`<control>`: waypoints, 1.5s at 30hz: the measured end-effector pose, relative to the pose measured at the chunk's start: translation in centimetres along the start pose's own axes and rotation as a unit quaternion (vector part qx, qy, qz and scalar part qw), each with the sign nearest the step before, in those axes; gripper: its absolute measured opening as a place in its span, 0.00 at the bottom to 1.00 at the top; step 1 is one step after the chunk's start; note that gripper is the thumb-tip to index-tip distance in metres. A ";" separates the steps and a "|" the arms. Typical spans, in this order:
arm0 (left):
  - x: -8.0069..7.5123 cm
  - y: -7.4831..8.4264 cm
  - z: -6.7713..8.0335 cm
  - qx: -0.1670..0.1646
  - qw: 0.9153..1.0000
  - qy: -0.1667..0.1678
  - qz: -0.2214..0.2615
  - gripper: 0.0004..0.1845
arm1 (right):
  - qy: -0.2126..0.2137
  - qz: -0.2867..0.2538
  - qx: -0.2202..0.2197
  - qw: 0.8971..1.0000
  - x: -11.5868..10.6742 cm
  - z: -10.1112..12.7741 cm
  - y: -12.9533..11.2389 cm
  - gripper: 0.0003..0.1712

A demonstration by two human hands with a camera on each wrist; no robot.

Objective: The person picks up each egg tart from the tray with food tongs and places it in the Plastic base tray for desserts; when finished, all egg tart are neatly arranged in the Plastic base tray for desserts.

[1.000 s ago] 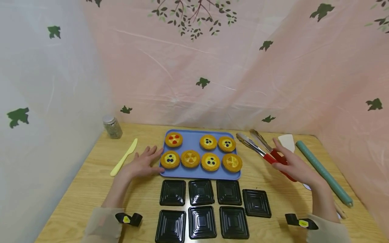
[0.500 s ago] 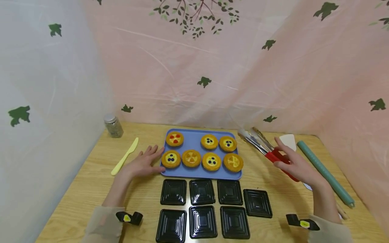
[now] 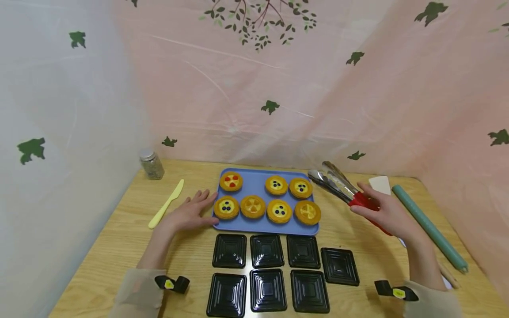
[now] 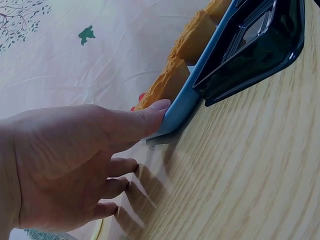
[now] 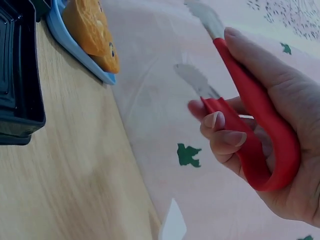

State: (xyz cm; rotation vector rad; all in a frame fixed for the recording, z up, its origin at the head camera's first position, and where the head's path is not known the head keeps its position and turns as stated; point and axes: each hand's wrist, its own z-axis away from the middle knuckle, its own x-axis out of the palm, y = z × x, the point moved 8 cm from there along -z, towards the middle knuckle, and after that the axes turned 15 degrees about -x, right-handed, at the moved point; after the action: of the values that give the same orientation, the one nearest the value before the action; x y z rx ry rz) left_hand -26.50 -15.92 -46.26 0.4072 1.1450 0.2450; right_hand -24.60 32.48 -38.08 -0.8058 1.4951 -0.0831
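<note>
— Right hand [image 3: 387, 212]?
— Curled round red-handled tongs [image 3: 345, 189], thumb along the upper arm, fingertips [image 5: 216, 120] on the lower; tongs lifted off the table, metal tips pointing far-left, just right of the blue tray [image 3: 254, 227].

— Left hand [image 3: 187, 214]?
— Flat on the wooden table [image 3: 119, 238], fingers spread, thumb pressed against the tray's near-left corner.

— Tray contents?
— Seven fruit tarts [image 3: 252, 206] in two rows.

— Surroundings?
— Seven black plastic containers [image 3: 267, 251] near the tray; yellow plastic knife [image 3: 166, 210] and glass jar [image 3: 151, 164] at left; teal rolling pin [image 3: 428, 227] at right.
</note>
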 end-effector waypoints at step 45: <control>0.1 0.6 -0.1 0.003 1.000 0.007 -0.009 0.48 | -0.239 0.147 -0.227 0.932 3.8 -19.7 -12.3 0.32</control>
State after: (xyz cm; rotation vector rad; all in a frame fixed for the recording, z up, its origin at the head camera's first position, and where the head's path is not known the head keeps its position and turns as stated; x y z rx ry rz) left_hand -26.54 -15.36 -46.09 0.4005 1.1629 0.2299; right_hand -36.65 13.06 -32.43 -0.8776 1.1575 0.6652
